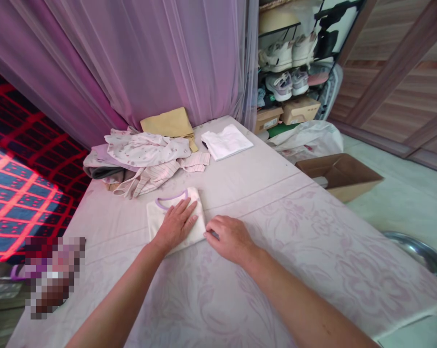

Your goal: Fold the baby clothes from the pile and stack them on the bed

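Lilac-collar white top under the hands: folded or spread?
Folded. The white top lies in a compact rectangle with squared edges; left hand flat on it, right hand at its edge.

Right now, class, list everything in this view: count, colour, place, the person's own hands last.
Shirt: 1, white with lilac collar, folded, mid-sheet.
Sheet: 1, pale pink floral, under the shirt.
Clothes pile: 1, pink and white, far left.
Cloth: 1, tan, behind the pile.
Tee: 1, white, far end.
Curtain: 1, sheer pink, behind.
Shoes: 4, white and grey, upper right rack.
Shoeboxes: 2, brown, below the shoes.
Carton: 1, brown, open, right.
Bag: 1, white, behind the carton.
Basin: 1, steel, right edge.
Left hand: 1, bare, flat on the shirt.
Right hand: 1, bare, at the shirt's edge.
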`<state>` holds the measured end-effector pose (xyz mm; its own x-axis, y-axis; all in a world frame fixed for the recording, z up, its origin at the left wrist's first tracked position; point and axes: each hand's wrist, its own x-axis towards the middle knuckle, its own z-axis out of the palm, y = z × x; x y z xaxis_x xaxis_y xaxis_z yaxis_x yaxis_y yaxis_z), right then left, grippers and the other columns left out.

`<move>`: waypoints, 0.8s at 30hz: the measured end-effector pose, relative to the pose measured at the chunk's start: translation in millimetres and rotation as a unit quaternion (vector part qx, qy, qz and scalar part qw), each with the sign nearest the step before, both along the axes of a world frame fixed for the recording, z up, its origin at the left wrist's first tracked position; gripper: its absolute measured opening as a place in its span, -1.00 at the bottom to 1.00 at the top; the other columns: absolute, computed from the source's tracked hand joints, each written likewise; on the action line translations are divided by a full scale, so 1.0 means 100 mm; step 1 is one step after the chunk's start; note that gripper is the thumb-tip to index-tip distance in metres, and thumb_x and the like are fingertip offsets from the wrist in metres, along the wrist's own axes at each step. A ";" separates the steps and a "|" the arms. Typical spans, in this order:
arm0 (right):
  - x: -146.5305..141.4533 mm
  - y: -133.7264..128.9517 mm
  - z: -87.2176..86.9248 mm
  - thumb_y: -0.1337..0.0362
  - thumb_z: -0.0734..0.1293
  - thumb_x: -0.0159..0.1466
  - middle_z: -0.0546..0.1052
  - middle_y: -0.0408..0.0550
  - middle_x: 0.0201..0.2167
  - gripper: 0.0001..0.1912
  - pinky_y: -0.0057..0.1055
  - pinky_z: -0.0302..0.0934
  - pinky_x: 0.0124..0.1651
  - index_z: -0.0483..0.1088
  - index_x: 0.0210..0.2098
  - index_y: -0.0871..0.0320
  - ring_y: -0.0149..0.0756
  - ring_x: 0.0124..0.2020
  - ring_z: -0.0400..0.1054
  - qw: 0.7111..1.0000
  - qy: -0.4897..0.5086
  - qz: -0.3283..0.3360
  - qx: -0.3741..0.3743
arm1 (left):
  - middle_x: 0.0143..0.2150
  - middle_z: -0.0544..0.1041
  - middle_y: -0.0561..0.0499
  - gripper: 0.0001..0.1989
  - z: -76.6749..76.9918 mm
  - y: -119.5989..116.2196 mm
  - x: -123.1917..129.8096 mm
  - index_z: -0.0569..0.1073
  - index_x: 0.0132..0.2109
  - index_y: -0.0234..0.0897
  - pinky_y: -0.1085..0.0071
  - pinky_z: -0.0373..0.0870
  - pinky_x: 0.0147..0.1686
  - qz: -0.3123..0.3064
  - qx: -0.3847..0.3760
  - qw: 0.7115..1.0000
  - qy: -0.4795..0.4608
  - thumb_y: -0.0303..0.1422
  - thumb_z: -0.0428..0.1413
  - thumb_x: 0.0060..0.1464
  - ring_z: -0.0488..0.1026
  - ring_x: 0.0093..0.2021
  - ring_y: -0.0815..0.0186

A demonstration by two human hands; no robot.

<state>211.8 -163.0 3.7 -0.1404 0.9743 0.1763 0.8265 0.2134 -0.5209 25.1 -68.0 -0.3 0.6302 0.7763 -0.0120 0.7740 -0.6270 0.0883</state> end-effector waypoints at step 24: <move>0.04 0.01 -0.01 0.23 0.35 0.17 0.49 -0.14 -0.32 -0.83 -0.44 0.10 -0.21 0.45 -0.23 0.07 -0.36 -0.27 0.33 0.998 0.062 0.004 -0.025 | 0.11 0.45 -0.03 -0.85 0.32 0.09 -0.02 0.46 -0.21 -0.23 0.07 0.13 0.19 -0.214 0.108 0.971 -0.012 -0.50 0.01 0.14 0.26 0.19 0.16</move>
<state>215.7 -161.9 2.9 -0.1274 0.9813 0.1443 0.7536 0.1903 -0.6292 22.9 -58.6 31.6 0.8936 0.4267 0.1397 0.4383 -0.8964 -0.0661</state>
